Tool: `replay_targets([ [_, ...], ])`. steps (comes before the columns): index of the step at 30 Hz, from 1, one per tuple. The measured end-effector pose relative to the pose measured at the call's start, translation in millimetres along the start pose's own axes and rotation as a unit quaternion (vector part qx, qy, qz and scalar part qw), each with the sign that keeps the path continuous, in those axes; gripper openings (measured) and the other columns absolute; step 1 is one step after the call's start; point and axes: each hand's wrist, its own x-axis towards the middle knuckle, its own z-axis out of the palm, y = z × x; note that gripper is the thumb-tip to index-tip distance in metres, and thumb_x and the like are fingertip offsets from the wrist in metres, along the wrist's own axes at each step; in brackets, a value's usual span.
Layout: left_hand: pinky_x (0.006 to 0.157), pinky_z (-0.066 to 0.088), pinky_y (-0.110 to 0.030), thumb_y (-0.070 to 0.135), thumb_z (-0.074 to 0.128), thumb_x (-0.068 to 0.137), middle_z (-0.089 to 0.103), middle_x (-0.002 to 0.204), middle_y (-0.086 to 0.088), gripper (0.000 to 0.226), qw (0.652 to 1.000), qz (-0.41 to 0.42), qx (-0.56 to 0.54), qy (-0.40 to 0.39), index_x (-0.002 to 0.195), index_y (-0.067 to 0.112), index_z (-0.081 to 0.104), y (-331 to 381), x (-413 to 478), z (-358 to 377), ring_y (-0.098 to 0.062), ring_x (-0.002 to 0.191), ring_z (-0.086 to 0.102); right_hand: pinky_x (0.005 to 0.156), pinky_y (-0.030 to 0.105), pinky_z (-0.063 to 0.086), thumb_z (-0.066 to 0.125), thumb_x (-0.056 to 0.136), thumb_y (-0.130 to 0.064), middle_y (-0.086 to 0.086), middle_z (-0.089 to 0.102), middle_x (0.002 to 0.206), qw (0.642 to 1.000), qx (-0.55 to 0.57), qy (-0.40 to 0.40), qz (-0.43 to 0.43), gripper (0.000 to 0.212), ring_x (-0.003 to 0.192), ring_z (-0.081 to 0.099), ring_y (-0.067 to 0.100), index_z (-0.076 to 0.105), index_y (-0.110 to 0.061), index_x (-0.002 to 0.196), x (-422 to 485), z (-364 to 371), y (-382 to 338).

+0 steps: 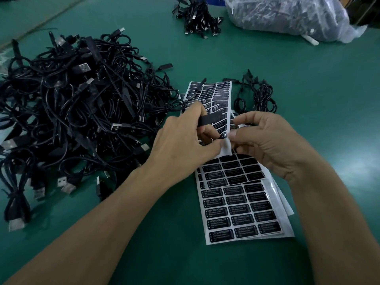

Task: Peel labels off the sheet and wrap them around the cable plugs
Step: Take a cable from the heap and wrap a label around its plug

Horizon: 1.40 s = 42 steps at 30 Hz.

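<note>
My left hand [185,140] grips a black cable plug [211,119] above the label sheets, its cable trailing toward the pile. My right hand [265,140] pinches a label [225,146] by its edge just below the plug; the label's pale underside faces me. Both hands meet at the label. Under them lies a sheet of black labels [240,204] printed "LED CONTROLLER", stacked on other sheets. Another label sheet [216,93] extends beyond my hands.
A big tangled pile of black USB cables [72,112] fills the left of the green table [164,243]. A small cable bundle [257,95] lies right of the sheets. At the back sit another cable bunch [197,17] and a plastic bag of cables [285,15].
</note>
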Motion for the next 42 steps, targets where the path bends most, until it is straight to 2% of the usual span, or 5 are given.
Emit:
replay_targets([
  [6,0.06,0.057,-0.047,0.03,0.081,0.082,0.074,0.076,0.017,0.039,1.0,-0.006,-0.003,0.001,0.085,0.018,0.044,3.7,-1.5,-0.4,-0.013,0.061,0.068,0.052,0.021,0.055,0.071,0.08,0.011,0.011,0.07,0.065,1.0,0.003,0.003,-0.014,0.032,0.054,0.063,0.017,0.053,-0.009,0.096,0.6,5.3,1.7],
  [13,0.065,0.058,-0.048,0.032,0.08,0.083,0.075,0.076,0.015,0.041,1.0,-0.003,-0.006,-0.006,0.081,0.022,0.04,4.6,-1.5,-1.3,-0.021,0.069,0.071,0.046,0.02,0.047,0.073,0.079,0.01,0.01,0.065,0.058,1.0,-0.019,0.007,-0.022,0.034,0.047,0.057,0.015,0.051,-0.011,0.094,0.6,4.8,2.7],
  [26,0.056,0.05,-0.049,0.035,0.068,0.081,0.068,0.067,0.001,0.038,0.999,0.02,-0.013,0.033,0.07,0.031,0.032,4.8,-2.2,0.7,-0.025,0.063,0.061,0.043,0.018,0.042,0.077,0.074,0.006,0.005,0.067,0.06,0.999,-0.03,0.007,-0.024,0.035,0.051,0.059,0.014,0.051,-0.015,0.083,0.5,6.9,2.9],
  [31,0.06,0.055,-0.049,0.036,0.073,0.082,0.072,0.071,0.017,0.041,0.999,0.022,-0.036,0.024,0.071,0.033,0.033,3.7,-3.0,0.5,-0.015,0.068,0.069,0.043,0.018,0.041,0.071,0.078,0.011,0.004,0.068,0.061,0.999,-0.032,0.007,-0.025,0.034,0.051,0.06,0.014,0.05,-0.014,0.085,1.1,7.6,3.9],
  [42,0.061,0.052,-0.042,0.02,0.075,0.081,0.066,0.062,0.006,0.044,0.996,-0.015,-0.079,0.027,0.068,0.028,0.034,-1.9,2.4,0.1,-0.012,0.06,0.059,0.048,0.018,0.042,0.071,0.082,0.008,0.005,0.072,0.07,0.997,-0.067,-0.005,-0.041,0.032,0.057,0.062,0.013,0.05,-0.015,0.088,-0.7,7.8,3.0],
])
